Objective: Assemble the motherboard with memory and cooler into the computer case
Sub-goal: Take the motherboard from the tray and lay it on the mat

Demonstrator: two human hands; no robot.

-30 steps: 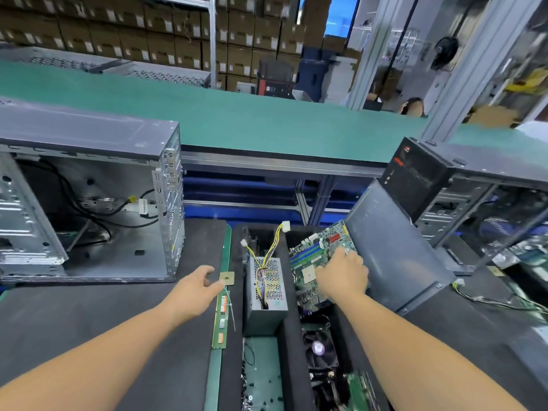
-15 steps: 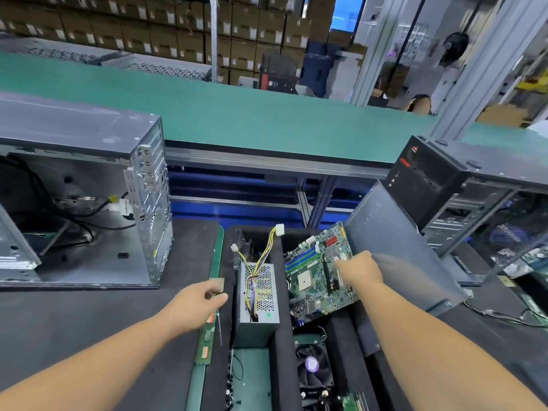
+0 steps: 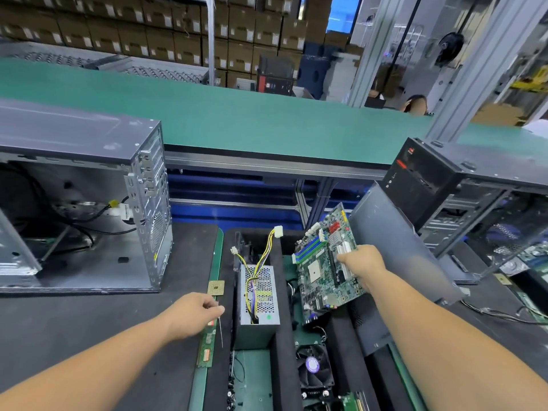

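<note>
computer case (image 3: 89, 209) lies open on its side at the far left of the dark mat, and near its front edge the left hand (image 3: 192, 314) hovers with fingers loosely curled over the memory stick (image 3: 206, 344), just below the cpu chip (image 3: 216, 288); whether it pinches anything i cannot tell. power supply (image 3: 260, 295) stands in the foam tray, and right of it the right hand (image 3: 361, 262) grips the motherboard (image 3: 323, 262), tilted above the tray, with the cooler (image 3: 313, 366) below.

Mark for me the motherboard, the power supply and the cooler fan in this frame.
motherboard (image 3: 321, 271): head view, on the green board face beside the white CPU socket.
power supply (image 3: 262, 295): head view, on its perforated metal top.
cooler fan (image 3: 312, 364): head view, on the purple hub sticker.
</note>
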